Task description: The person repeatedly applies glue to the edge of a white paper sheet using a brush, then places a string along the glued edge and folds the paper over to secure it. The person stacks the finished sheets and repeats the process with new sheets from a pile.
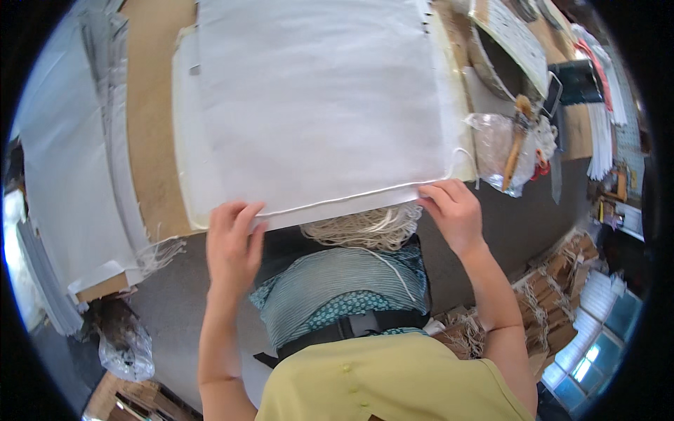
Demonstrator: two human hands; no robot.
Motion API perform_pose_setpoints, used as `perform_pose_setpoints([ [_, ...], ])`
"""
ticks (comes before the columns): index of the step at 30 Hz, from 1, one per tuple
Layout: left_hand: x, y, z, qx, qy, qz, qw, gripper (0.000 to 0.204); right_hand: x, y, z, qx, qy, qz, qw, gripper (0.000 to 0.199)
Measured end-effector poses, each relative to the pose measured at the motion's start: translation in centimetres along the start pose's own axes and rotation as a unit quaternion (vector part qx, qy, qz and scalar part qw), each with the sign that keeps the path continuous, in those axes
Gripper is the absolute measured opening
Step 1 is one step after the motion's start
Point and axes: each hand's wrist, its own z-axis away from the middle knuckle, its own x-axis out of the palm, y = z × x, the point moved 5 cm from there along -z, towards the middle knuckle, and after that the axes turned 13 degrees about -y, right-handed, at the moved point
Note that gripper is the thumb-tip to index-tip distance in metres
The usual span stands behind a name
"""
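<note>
A large white sheet, like paper or thin cloth, lies on the table in front of me. Along its near edge runs a thin white cord, whose right end curls up onto the table. At the left corner my left hand has its thumb below and its fingers above the edge, close to the cord's left part. My right hand pinches the edge near the right corner, its fingertips touching the cord. A bundle of pale cords hangs at my waist, partly hidden under the sheet.
On the right lie a brush on a clear plastic bag, red-handled scissors and a tilted container. More white sheets are stacked at left. Tied brown bundles stand at lower right, and a plastic bag at lower left.
</note>
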Motion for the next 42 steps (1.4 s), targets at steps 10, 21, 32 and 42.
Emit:
perform_pose_setpoints([
  [10, 1.0, -0.7, -1.1, 0.002, -0.009, -0.027, 1.000, 0.019, 0.7, 1.6, -2.9, 0.072, -0.009, -0.064, 0.995, 0.010],
  [21, 3.7, 0.5, -1.9, -0.034, 0.066, -0.176, 0.982, 0.016, 3.7, 1.9, -3.4, 0.039, 0.035, -0.032, 0.998, 0.015],
  [32, 6.9, 2.9, -1.2, 0.028, -0.058, -0.195, 0.979, 0.062, 5.3, -2.9, -2.9, 0.040, 0.027, 0.091, 0.995, 0.029],
  [42, 0.6, -0.4, 1.5, -0.064, -0.071, 0.125, 0.988, 0.070, 2.9, 1.2, 0.9, 0.028, -0.068, 0.023, 0.997, 0.059],
])
